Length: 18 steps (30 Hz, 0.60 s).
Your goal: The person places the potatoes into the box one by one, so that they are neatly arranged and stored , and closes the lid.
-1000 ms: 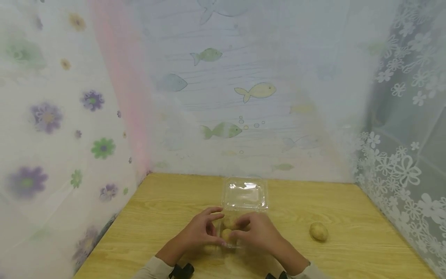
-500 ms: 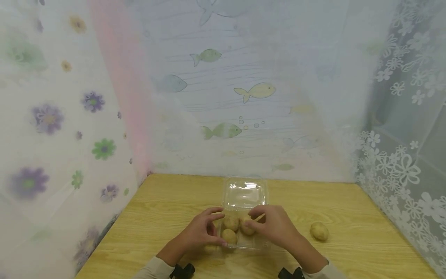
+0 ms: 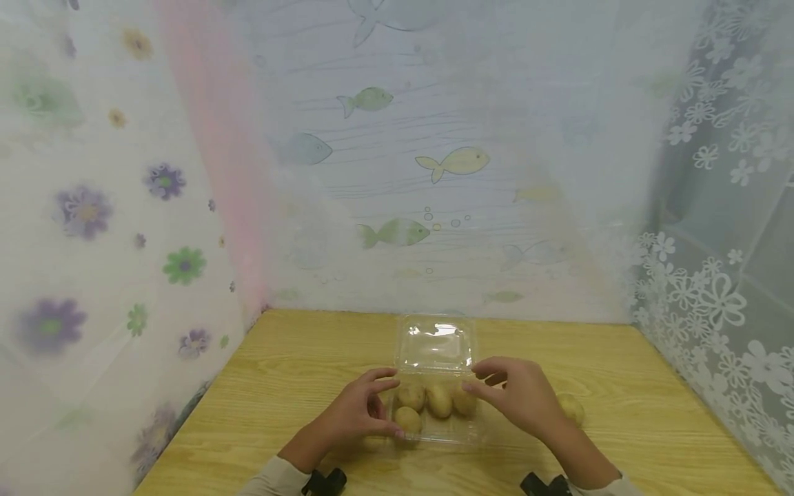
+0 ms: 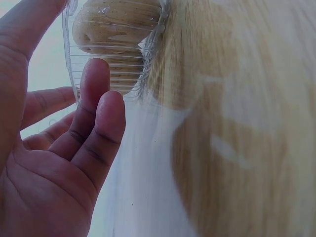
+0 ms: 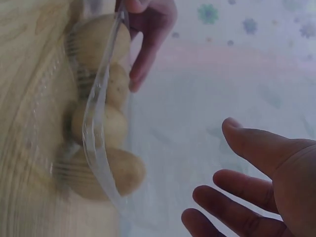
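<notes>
In the head view a clear plastic clamshell box (image 3: 442, 432) stands on the table with its lid (image 3: 436, 348) raised at the back. Several potatoes lie inside: one at back left (image 3: 411, 397), one at front left (image 3: 408, 420), one in the middle (image 3: 439, 401) and one at right (image 3: 464, 399). My left hand (image 3: 353, 410) holds the box's left side, thumb by the front corner and fingers toward the back. Thumb and fingers of my right hand (image 3: 521, 399) are apart beside the right-hand potato, holding nothing; the right wrist view shows a gap between this hand (image 5: 261, 192) and the box.
Another potato (image 3: 571, 409) sits on the wooden table (image 3: 645, 413) to the right, partly covered by my right forearm. Patterned curtains rise along the left, back and right of the table.
My right hand has moved right, out of the box's left part and past its middle. The middle and right-hand potatoes have come into view. My left hand stays in place.
</notes>
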Tool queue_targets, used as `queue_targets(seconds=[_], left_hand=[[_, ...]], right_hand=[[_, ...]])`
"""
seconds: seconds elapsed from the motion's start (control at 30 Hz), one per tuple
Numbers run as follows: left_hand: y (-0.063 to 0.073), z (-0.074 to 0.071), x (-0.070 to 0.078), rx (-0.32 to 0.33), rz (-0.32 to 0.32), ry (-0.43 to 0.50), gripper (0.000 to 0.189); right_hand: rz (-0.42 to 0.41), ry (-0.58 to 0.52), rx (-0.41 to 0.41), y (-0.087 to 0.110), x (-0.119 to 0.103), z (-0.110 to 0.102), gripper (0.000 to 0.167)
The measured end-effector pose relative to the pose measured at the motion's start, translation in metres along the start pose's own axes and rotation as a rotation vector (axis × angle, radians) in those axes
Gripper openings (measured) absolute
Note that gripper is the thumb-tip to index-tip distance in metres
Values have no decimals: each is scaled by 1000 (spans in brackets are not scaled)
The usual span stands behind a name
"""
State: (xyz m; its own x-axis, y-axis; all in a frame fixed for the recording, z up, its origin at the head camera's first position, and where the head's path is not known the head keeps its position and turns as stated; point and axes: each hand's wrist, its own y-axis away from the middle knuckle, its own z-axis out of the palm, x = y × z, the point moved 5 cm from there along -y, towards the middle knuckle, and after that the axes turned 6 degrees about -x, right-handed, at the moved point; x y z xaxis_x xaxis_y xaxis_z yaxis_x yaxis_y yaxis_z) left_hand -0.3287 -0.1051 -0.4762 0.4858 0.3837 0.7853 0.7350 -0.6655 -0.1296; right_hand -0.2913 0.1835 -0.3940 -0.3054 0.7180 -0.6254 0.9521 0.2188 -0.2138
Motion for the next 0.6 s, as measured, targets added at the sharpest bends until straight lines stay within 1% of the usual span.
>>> queue_targets(seconds=[0.1, 0.23, 0.5, 0.6], left_hand=[[0, 0, 0, -2, -6, 4, 93], [0, 0, 1, 0, -7, 10, 93], [0, 0, 1, 7, -9, 5, 91], [0, 0, 1, 6, -5, 4, 91]], right_hand=[[17, 20, 18, 1, 6, -9, 35], [16, 35, 22, 1, 15, -20, 41], [73, 17, 19, -3, 41, -35, 50], [79, 22, 15, -3, 48, -40, 52]])
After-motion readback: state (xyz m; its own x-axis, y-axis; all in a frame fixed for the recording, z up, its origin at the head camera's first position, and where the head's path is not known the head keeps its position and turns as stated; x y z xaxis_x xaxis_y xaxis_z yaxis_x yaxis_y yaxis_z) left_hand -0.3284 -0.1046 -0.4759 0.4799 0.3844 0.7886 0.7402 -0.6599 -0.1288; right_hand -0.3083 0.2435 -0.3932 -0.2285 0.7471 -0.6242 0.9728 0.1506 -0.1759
